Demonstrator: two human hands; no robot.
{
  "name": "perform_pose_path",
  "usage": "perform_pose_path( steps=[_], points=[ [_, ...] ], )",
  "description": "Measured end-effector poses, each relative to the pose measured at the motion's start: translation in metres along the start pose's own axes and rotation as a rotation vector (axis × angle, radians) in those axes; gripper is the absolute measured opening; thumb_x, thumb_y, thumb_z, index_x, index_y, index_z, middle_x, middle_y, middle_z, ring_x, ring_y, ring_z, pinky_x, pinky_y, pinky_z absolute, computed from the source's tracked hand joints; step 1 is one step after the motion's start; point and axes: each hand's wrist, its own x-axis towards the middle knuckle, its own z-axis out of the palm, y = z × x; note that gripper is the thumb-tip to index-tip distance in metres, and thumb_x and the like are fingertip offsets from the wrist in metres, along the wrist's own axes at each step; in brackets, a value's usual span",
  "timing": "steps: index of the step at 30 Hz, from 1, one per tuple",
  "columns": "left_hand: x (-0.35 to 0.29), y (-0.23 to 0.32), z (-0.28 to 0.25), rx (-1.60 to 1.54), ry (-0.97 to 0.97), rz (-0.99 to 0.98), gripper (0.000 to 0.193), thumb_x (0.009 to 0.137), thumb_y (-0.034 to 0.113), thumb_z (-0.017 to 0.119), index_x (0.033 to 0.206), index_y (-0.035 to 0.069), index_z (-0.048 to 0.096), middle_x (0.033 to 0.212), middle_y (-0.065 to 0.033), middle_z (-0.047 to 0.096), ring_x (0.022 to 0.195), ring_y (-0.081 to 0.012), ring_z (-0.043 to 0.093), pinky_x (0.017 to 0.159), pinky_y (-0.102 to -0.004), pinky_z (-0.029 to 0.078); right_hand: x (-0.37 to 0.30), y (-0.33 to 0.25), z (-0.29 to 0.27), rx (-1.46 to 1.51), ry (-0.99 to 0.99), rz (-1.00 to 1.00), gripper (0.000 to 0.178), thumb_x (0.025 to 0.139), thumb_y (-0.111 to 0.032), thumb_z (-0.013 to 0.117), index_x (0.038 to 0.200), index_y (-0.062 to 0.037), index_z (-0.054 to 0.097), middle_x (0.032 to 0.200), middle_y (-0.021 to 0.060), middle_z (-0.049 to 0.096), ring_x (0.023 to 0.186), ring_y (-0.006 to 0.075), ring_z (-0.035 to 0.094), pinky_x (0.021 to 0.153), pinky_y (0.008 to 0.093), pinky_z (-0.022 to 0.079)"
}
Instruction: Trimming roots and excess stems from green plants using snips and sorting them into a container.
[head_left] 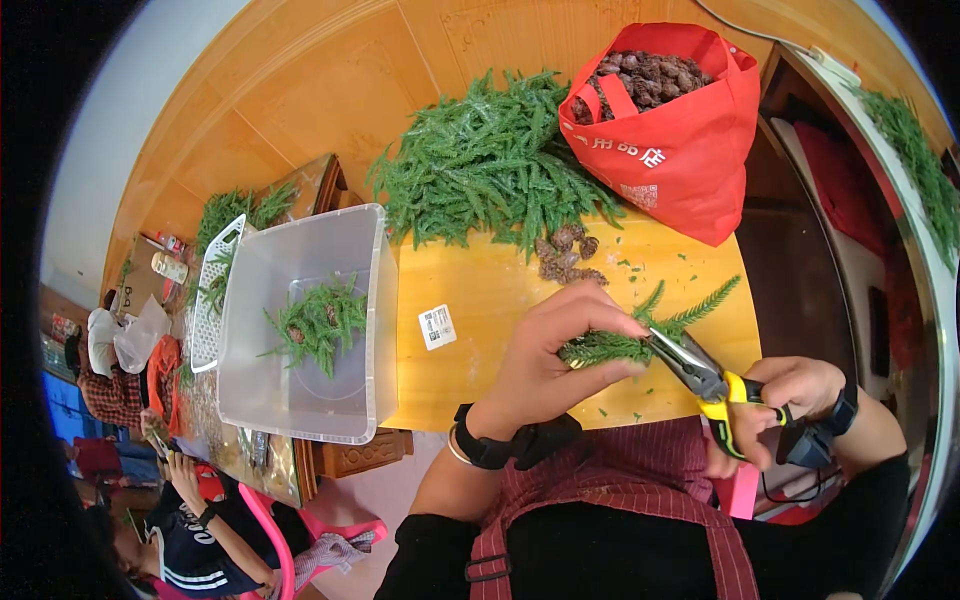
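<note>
My left hand [545, 355] pinches a green artificial pine sprig [604, 348] over the front part of the yellow table. My right hand [790, 392] is wrapped round the yellow and black handles of long-nose pliers [690, 366]. The pliers' jaws meet the sprig close to my left fingertips; whether they grip a stem there I cannot tell. Two sprig branches [702, 305] stick out beyond the jaws. Just past my left hand lie several brown pine cones [566, 255], with green clippings scattered nearby.
A large heap of green sprigs [480, 160] lies at the back, beside a red bag [670, 165] full of pine cones. A clear plastic bin [383, 330] at the left holds finished-looking sprigs with cones. A white label [436, 327] lies on the tabletop [440, 385]. Another person [190, 530] sits lower left.
</note>
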Motion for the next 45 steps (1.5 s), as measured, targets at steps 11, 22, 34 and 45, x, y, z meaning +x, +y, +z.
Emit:
perform_pose_path(
  steps=[11, 22, 34, 45],
  points=[
    [-0.007, -0.006, -0.003, 0.494, 0.041, 0.165, 0.029, 0.064, -0.007, 0.065, 0.090, 0.005, 0.063, 0.083, -0.0083, 0.057, 0.081, -0.0225, 0.056, 0.072, -0.0307, 0.045, -0.008, -0.041, 0.048, -1.301, 0.532, 0.010, 0.022, 0.087, -0.021, 0.057, 0.093, -0.0017, 0.066, 0.093, 0.0099, 0.066, 0.084, 0.0158, 0.061, 0.073, 0.0270, 0.046],
    [-0.011, 0.003, -0.008, 0.242, 0.241, 0.031, 0.021, 0.069, -0.004, 0.065, 0.088, 0.003, 0.060, 0.083, -0.0084, 0.055, 0.082, -0.0206, 0.055, 0.073, -0.0298, 0.044, -0.007, -0.023, 0.037, -1.192, 0.546, -0.309, 0.037, 0.074, -0.032, 0.062, 0.091, 0.0011, 0.065, 0.082, 0.0144, 0.062, 0.088, 0.0302, 0.056, 0.081, 0.0365, 0.043],
    [-0.012, 0.002, 0.000, 0.028, 0.212, -0.081, 0.018, 0.074, 0.004, 0.065, 0.091, 0.000, 0.058, 0.088, -0.0086, 0.053, 0.087, -0.0185, 0.053, 0.077, -0.0291, 0.043, 0.021, -0.031, 0.046, -2.052, 0.832, -0.527, 0.029, 0.060, -0.019, 0.073, 0.080, -0.0010, 0.061, 0.085, 0.0121, 0.059, 0.095, 0.0338, 0.053, 0.082, 0.0427, 0.042],
    [-0.014, -0.004, 0.002, -0.058, 0.188, -0.089, 0.017, 0.077, 0.004, 0.063, 0.093, -0.001, 0.058, 0.089, -0.0101, 0.052, 0.081, -0.0172, 0.056, 0.071, -0.0279, 0.050, 0.023, -0.031, 0.040, -2.104, 0.829, -0.598, 0.026, 0.058, -0.016, 0.073, 0.072, -0.0012, 0.058, 0.072, 0.0103, 0.053, 0.084, 0.0327, 0.054, 0.073, 0.0384, 0.046]
  ],
)
